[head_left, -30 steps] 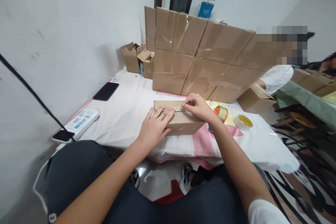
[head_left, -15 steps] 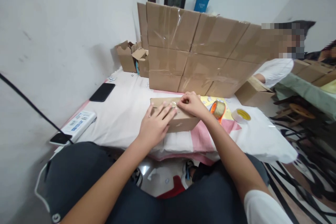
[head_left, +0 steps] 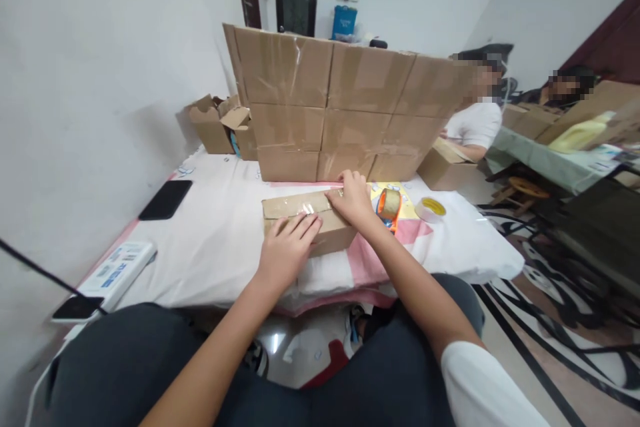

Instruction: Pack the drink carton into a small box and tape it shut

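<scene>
A small brown cardboard box [head_left: 333,240] lies in front of me on the cloth-covered table, and shiny clear tape [head_left: 303,205] runs along its top. My left hand [head_left: 289,243] rests flat on the top and near edge of the box, fingers stretched out. At the box's right end, my right hand [head_left: 353,200] grips the far top edge, thumb on top and fingers curled over; its fingertips are partly hidden. Just right of that hand stands a roll of tan tape in an orange dispenser [head_left: 389,203]. A roll of clear tape [head_left: 431,209] lies further right.
Behind the box rises a wall of taped cardboard boxes [head_left: 350,113]. Small opened boxes [head_left: 213,130] stand at the back left. A black phone [head_left: 166,200] and a white package [head_left: 120,273] lie on the left. A person in a white sleeve [head_left: 475,123] sits at the right, beside another box [head_left: 440,167].
My right hand has gone from a pinch over the tape to a hold on the box's right end. My left hand has slid slightly toward the near edge. The view has turned right.
</scene>
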A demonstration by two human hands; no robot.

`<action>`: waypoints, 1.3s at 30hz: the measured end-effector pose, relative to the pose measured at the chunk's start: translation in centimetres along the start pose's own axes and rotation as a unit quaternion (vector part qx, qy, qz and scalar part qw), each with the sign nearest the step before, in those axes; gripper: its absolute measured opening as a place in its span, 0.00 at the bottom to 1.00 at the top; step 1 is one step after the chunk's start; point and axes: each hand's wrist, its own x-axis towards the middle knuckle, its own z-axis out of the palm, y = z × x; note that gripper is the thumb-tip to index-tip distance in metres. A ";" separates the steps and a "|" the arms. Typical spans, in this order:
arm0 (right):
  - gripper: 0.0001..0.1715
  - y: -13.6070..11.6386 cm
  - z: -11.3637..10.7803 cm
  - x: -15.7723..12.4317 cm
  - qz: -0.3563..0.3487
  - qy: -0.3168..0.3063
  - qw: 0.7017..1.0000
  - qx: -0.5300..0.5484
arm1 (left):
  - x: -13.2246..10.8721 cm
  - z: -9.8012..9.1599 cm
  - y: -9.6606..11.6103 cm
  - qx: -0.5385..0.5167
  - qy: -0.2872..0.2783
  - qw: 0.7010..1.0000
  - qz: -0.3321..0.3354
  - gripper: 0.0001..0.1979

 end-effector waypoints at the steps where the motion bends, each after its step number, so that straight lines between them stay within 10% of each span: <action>1: 0.17 1.1 -0.3 0.4 0.001 0.013 1.000 0.016 | -0.1 -0.1 -0.1 0.005 0.004 1.000 0.003 0.22; 5: 0.12 9.5 -3.5 2.8 0.060 0.035 0.995 0.072 | -0.3 -0.5 -0.6 0.011 0.015 1.000 0.021 0.21; 10: 0.17 22.3 -7.7 5.1 0.198 0.037 0.972 -0.120 | -0.1 -0.8 -0.8 0.023 0.036 0.998 0.044 0.20; 18: 0.22 30.5 -4.0 6.8 0.109 -0.186 0.934 -0.284 | 0.5 -0.5 -0.8 0.062 0.059 0.994 0.065 0.20; 25: 0.12 32.0 -2.4 7.5 0.036 -0.239 0.936 -0.255 | 0.6 0.2 -1.0 0.080 0.044 0.994 0.052 0.26; 33: 0.11 29.3 -5.2 5.7 0.026 -0.085 0.972 -0.218 | 0.0 0.3 -1.2 0.072 0.048 0.994 0.060 0.28; 37: 0.09 24.1 -8.0 3.1 0.027 0.057 0.996 0.064 | 0.0 -0.3 -3.0 0.012 0.032 0.995 0.096 0.26; 39: 0.13 19.8 -8.2 0.5 -0.014 0.043 0.958 0.282 | -0.1 -0.7 -4.3 -0.038 0.030 0.993 0.110 0.24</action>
